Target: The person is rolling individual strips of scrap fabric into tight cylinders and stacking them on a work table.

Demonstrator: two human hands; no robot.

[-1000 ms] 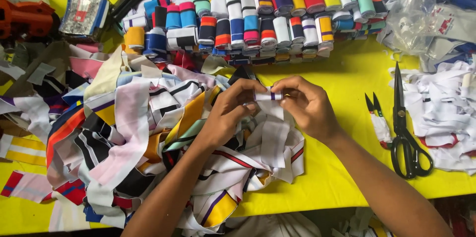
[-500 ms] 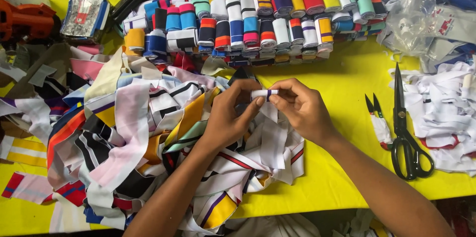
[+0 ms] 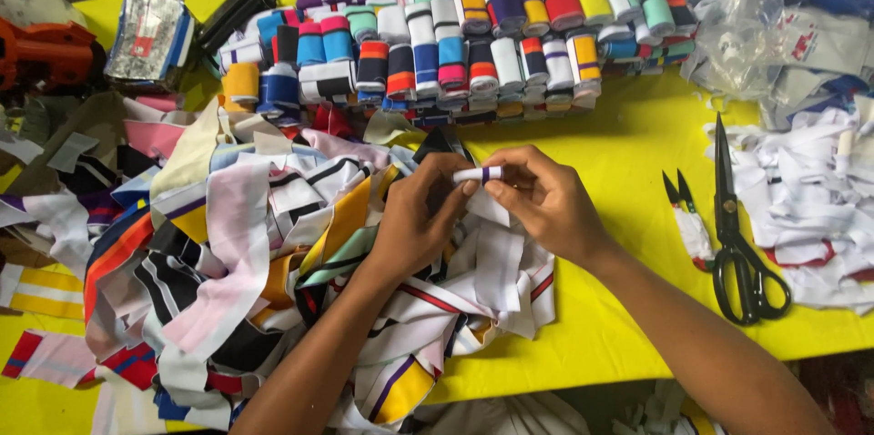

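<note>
both hands at the middle of a yellow table (image 3: 637, 162), above a heap of striped strips (image 3: 273, 253). left hand (image 3: 421, 217) and right hand (image 3: 543, 201) pinched from either side on a small white roll (image 3: 477, 175) with a dark band, fingertips closed tight on its ends; loose tail of the strip hanging below the roll onto the heap. roll held just above the heap's right edge, near the stacked rolls (image 3: 473, 35) lined in rows at the far side of the table.

clear plastic bags (image 3: 774, 25) at the far right, holding folded white and blue cloth; contents blurred behind the film. white scraps (image 3: 810, 198) piled beside them, cut off by the right edge. black scissors (image 3: 737, 235) and small snips (image 3: 683, 207) flat on the table between right forearm and scraps. foil pack (image 3: 146, 35) and orange tool (image 3: 45, 53) at far left, tool partly out of view. thumb side of left hand hidden behind the roll.
</note>
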